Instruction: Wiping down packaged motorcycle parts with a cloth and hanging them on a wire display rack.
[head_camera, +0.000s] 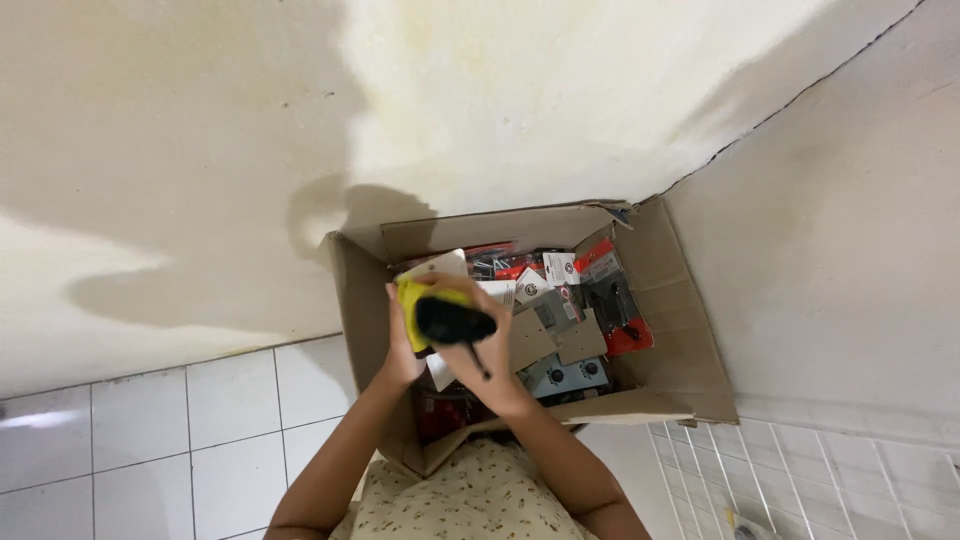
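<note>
Holding a yellow-and-black tool (445, 312) over the open cardboard box (690, 330) — both hands on it, clear of the packs below. Left hand (402, 340) wrapped along the yellow side, fingers curled shut on it. Right hand (487, 362) cupped under and around the black end, fingers closed on it too; exact fingertip placement hidden behind the body of the tool. Thin black cord or strap (481, 362) hanging off the black end, across the right palm.

Risks, near to far:

- Grip shared between two hands on a rounded body — likely slip if either one lets go early; drop straight into the box.
- Dangling cord — could snag a finger, or catch on a pack edge when lowered.
- Directly under the hands: white card pack (436, 266) partly behind the tool, brown cardboard backings (545, 340), grey hardware pack (570, 375) — loosely piled, tilted, overlapping. Anything dropped would probably slide or dent a card.
- Further in: red blister packs (612, 295) leaning against the far right wall — could topple if the pile shifts.
- Box flaps standing loose, near flap (640, 405) folded inward — may flop onto the contents if bumped by a forearm.
- Box jammed in the corner against the stained wall (560, 100), tiled floor (200, 430) beside — little room for moving it.
</note>
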